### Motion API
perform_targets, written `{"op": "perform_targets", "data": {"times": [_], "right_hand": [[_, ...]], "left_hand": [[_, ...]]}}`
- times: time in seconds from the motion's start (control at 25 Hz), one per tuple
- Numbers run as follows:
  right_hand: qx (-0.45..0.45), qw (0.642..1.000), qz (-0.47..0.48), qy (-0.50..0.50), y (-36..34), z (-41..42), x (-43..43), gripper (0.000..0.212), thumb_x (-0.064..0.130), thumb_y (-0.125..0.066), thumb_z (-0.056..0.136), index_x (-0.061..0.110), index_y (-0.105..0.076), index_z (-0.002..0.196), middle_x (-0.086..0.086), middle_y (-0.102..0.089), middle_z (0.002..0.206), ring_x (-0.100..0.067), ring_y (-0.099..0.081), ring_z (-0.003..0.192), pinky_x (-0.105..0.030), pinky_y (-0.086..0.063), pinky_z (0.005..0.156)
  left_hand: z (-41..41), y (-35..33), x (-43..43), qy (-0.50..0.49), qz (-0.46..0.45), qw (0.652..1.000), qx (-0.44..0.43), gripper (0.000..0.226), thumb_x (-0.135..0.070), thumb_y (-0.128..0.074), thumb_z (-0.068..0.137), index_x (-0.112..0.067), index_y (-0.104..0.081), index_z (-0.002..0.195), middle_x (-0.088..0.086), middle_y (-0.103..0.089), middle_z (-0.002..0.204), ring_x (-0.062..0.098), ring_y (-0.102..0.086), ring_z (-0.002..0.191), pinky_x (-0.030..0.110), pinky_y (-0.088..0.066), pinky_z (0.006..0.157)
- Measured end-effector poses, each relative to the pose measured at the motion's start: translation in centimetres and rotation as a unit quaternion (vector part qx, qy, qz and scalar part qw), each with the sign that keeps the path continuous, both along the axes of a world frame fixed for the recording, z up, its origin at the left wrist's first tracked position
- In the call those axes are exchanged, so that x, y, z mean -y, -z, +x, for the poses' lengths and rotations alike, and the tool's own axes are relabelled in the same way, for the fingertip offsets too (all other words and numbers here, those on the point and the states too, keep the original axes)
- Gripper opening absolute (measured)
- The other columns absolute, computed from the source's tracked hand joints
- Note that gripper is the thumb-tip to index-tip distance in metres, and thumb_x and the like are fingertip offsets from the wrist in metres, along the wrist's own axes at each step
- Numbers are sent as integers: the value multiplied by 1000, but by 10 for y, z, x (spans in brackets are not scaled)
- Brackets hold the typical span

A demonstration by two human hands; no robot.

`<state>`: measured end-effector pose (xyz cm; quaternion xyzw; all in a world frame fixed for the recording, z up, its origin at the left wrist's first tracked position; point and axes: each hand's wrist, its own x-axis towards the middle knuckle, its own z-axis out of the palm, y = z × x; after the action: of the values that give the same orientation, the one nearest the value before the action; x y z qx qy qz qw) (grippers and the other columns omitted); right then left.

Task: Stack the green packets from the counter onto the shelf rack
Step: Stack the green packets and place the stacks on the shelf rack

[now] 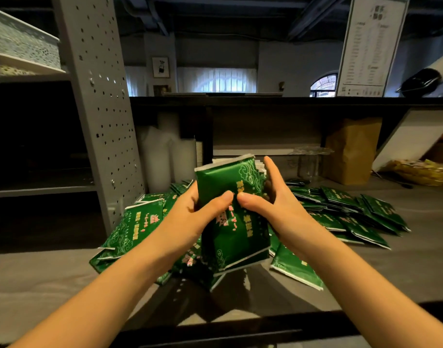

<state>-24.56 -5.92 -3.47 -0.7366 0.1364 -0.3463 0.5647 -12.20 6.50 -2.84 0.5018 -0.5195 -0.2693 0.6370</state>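
A bundle of green packets [231, 182] stands upright above the counter, held between both hands. My left hand [190, 217] grips its left side with the thumb across the front. My right hand [270, 204] grips the right side, thumb on the front, fingers behind the bundle. Several more green packets [346, 209] lie scattered on the grey counter [52, 272], to the left, right and below the bundle. The grey shelf rack [97, 96] with its perforated upright stands at the left; its dark shelves [39, 190] are level with the counter pile.
White patterned boxes [22, 43] sit on the rack's upper shelf. Behind the pile stand white cup stacks [162, 156], a clear glass container [308, 162] and a brown paper bag [351, 151]. A tilted white board [411, 139] and yellow packets [424, 169] are at the far right.
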Motion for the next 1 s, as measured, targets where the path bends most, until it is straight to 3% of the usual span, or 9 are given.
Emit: {"op": "perform_targets", "data": {"times": [0.12, 0.24, 0.32, 0.4, 0.52, 0.64, 0.8, 0.92, 1.0], "right_hand": [[8, 1000, -19, 16, 11, -17, -13, 114, 55, -81, 58, 56, -5, 143, 8, -31, 151, -12, -42, 132, -36, -47, 100], [30, 999, -24, 13, 27, -26, -22, 110, 41, -75, 62, 58, -2, 141, 14, -37, 144, -1, -49, 123, -21, -52, 88], [18, 1000, -26, 0, 37, -28, -22, 112, 30, -80, 69, 59, 1, 141, 19, -40, 141, -2, -49, 123, -24, -51, 93], [-1, 1000, -9, -15, 45, -31, -20, 117, 24, -82, 67, 58, 2, 141, 25, -45, 134, -1, -52, 119, -29, -49, 96], [9, 1000, 24, -11, 52, -32, -18, 121, 40, -80, 52, 56, -2, 142, 17, -47, 138, -7, -50, 123, -37, -42, 105], [37, 999, 38, -14, 58, -26, -20, 117, 49, -84, 50, 54, -12, 143, 8, -46, 144, -15, -46, 130, -47, -38, 108], [51, 998, 33, 14, 61, -23, -21, 114, 57, -81, 49, 54, -16, 142, 10, -48, 141, -13, -48, 129, -48, -38, 108], [41, 998, -7, 42, 62, -22, -21, 109, 54, -79, 55, 41, -20, 146, 13, -53, 135, -9, -50, 125, -45, -40, 107], [24, 997, -24, 63, 61, -20, -21, 105, 55, -76, 56, 36, -23, 145, 14, -54, 133, -6, -51, 124, -43, -40, 107]], "left_hand": [[-19, 14, -4, 14, 19, 998, -65, 31, -22, -60, 79, -14, -63, 109, 2, -74, 92, 13, -71, 81, 21, -55, 61], [-33, 27, -1, -11, 9, 995, -95, 65, -31, -71, 67, -12, -54, 127, 8, -71, 105, 17, -70, 90, 26, -57, 67], [-38, 34, 3, -44, -7, 996, -74, 91, -51, -69, 59, -23, -39, 140, 5, -63, 124, 19, -63, 108, 36, -53, 89], [-39, 40, 6, -55, -1, 997, -61, 107, -63, -63, 49, -36, -24, 144, 1, -54, 134, 17, -57, 117, 42, -46, 100], [-42, 45, 10, -45, 1, 997, -59, 115, -62, -69, 42, -40, -19, 143, -3, -58, 126, 11, -61, 109, 29, -51, 87], [-46, 49, 15, -40, -12, 996, -84, 140, -76, -75, 26, -37, -15, 146, -2, -54, 133, 11, -58, 114, 23, -50, 84], [-47, 54, 18, -15, -33, 992, -123, 145, -78, -75, 26, -31, -14, 149, -2, -52, 134, 5, -63, 104, 16, -54, 70], [-48, 62, 22, -11, -30, 992, -120, 141, -73, -79, 30, -25, -19, 149, 2, -57, 131, 13, -60, 113, 33, -51, 94], [-49, 65, 23, -21, -14, 992, -125, 133, -72, -79, 32, -27, -27, 145, 4, -54, 134, 17, -57, 118, 37, -48, 97]]}}
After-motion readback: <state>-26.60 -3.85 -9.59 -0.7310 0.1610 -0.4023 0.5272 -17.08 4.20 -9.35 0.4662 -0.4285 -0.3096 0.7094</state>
